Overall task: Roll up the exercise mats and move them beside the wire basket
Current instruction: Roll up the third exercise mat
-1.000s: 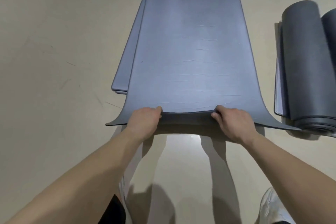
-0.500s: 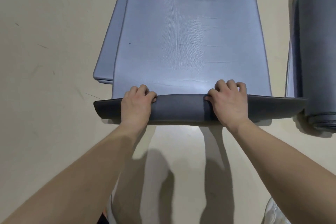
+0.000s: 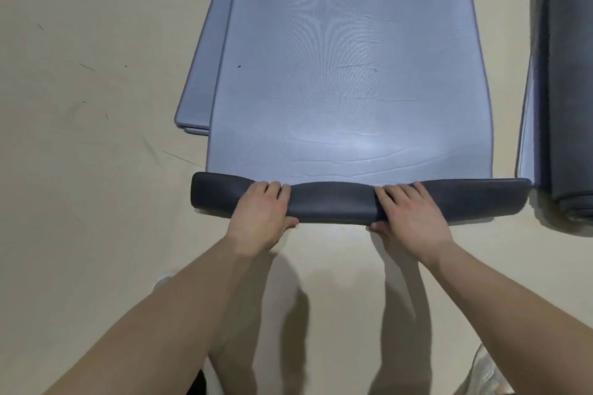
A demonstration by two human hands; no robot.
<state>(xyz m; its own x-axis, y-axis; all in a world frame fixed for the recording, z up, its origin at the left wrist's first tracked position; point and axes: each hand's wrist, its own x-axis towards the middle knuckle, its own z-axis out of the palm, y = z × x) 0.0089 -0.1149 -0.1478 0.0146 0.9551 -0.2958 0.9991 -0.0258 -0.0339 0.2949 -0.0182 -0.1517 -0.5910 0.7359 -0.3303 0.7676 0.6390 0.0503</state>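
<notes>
Beige floor (image 3: 80, 170) on the left. Corners of the lower flat mats (image 3: 195, 99) poke out left from under the top mat (image 3: 349, 74), which lies flat, running away from the person. Its near end is wound into a dark roll (image 3: 333, 202) lying crosswise on the floor.

Left hand (image 3: 260, 218) clamps the roll left of centre: fingers together over the top, tips at the seam with the flat sheet, thumb at the near underside. Right hand (image 3: 410, 218) does the same right of centre.

The roll's right end sits just beside the finished rolled mats (image 3: 571, 106) at the frame edge.
</notes>
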